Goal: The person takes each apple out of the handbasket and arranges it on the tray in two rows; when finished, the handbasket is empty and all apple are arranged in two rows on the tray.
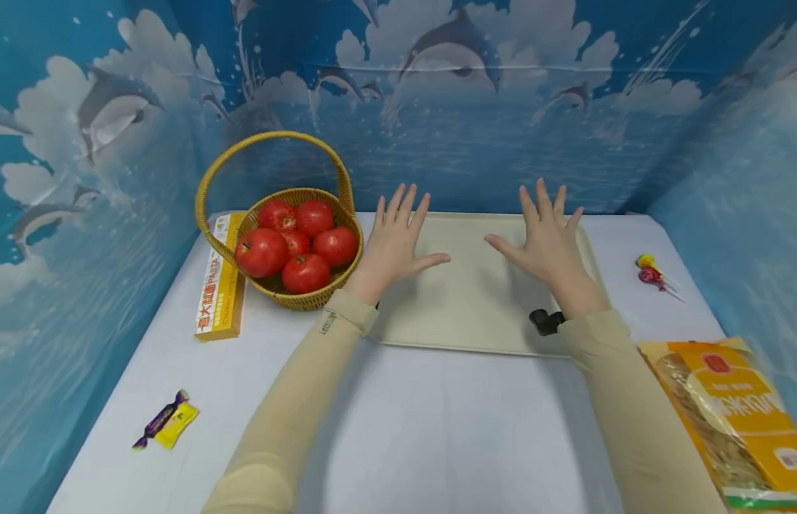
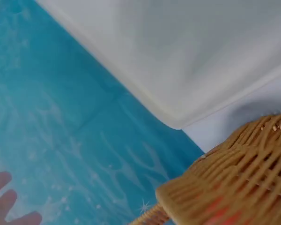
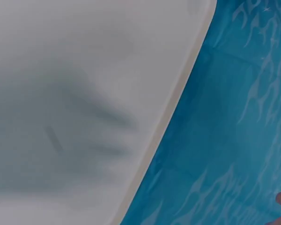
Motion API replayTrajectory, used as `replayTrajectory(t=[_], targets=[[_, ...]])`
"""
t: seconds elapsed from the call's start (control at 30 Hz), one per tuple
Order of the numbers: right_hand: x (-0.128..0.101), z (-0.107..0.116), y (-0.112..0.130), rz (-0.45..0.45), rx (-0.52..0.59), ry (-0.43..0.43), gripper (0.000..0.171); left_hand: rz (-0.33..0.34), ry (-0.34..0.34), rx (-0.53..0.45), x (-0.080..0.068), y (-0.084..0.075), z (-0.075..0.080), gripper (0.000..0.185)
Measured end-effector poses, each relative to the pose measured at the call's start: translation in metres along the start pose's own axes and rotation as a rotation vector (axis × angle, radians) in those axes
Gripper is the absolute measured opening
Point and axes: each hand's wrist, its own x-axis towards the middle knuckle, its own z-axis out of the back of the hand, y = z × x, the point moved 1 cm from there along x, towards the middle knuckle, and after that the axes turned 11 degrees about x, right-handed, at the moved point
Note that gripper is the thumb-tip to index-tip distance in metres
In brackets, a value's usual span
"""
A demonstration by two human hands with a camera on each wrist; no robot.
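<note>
Tray [image 1: 475, 300] beneath spread fingers [image 1: 406, 203]

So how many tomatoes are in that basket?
5 visible tomatoes, piled in the wicker basket; a sixth partly shows between them, and more may be hidden.

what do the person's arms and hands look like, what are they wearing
Both arms wear snug long sleeves in a pale beige-tan; the left sleeve carries small dark lettering near its cuff. A small black device, probably the wrist camera, sits at the cuff of the right sleeve. The left hand and right hand are bare: no gloves or rings visible.
</note>
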Motion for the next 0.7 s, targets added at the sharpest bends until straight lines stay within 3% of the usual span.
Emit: replayTrajectory(t=[0.1,0.23,0.43,0.57,0.7], targets=[[0.0,-0.003,0.013,0.04,0.048,0.0,0.101,0.01,-0.082,-0.073,-0.015,0.005,0.008,0.098],[0.003,-0.015,0.036,0.088,0.123,0.026,0.096,0.062,-0.195,-0.19,-0.048,0.016,0.015,0.087],[0.015,-0.047,0.083,0.17,0.218,0.077,0.09,0.205,-0.402,-0.353,-0.101,0.043,0.013,0.061],[0.021,-0.071,0.117,0.24,0.281,0.12,0.086,0.371,-0.544,-0.434,-0.135,0.06,0.005,0.041],[0.026,-0.097,0.15,0.283,0.349,0.171,0.083,0.662,-0.625,-0.532,-0.163,0.075,-0.008,0.029]])
